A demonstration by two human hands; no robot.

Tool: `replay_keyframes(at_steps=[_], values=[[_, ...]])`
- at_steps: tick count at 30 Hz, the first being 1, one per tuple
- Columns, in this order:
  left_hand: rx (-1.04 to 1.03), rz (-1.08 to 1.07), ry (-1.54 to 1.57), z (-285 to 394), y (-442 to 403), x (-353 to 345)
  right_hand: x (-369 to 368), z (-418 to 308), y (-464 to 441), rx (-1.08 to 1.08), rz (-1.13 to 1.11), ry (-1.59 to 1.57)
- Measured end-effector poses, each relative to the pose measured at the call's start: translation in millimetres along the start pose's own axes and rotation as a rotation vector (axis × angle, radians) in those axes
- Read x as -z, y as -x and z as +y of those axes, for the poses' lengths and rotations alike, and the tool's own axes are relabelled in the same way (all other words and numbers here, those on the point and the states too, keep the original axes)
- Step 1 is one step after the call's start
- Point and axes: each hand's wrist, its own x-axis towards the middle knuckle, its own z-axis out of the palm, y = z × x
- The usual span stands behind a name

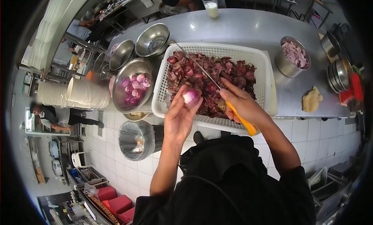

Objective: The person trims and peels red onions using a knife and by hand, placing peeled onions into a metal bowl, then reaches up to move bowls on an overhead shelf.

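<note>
My left hand (pixel 177 119) grips a peeled red onion (pixel 192 97), its pale end facing up, over the near side of a white perforated basket (pixel 265 63). In my right hand (pixel 245 104) is a knife (pixel 241 119) by its yellow handle. Its long thin blade slants up and left across the basket, apart from the onion. Dark red onion skins (pixel 233 73) and some unpeeled onions fill the basket. To the left, a steel bowl (pixel 147 75) holds several peeled purple onions (pixel 134 87).
Steel bowls (pixel 152 39) stand at the basket's back left. On the right are a pot (pixel 285 65) of cut onion, a crumpled yellowish cloth (pixel 312 99) and stacked bowls (pixel 337 75). A glass (pixel 210 7) is at the far edge. A lined bin (pixel 130 149) stands below. Other people are beyond the counter and left.
</note>
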Motion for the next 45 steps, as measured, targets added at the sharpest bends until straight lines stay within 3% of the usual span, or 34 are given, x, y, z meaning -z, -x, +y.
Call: replay_keyframes(at_steps=[3,9,16,27,34,45], values=[[-0.065,0.030,-0.034,-2,-2,-1,-1,1,9,0.040,0.016,0.093],[-0.193,0.033,-0.162,-14,-2,-10,-20,-11,27,0.112,-0.223,-0.170],[-0.243,0.057,-0.205,-22,2,-15,-28,-9,21,0.148,-0.232,-0.121],[-0.167,0.100,-0.284,-25,6,-14,-31,-2,17,0.130,-0.215,-0.048],[-0.092,0.016,-0.054,-12,4,-10,-20,-8,28,0.075,-0.122,-0.011],[-0.072,-0.062,-0.069,-10,4,-17,-33,6,35,0.269,-0.011,0.321]])
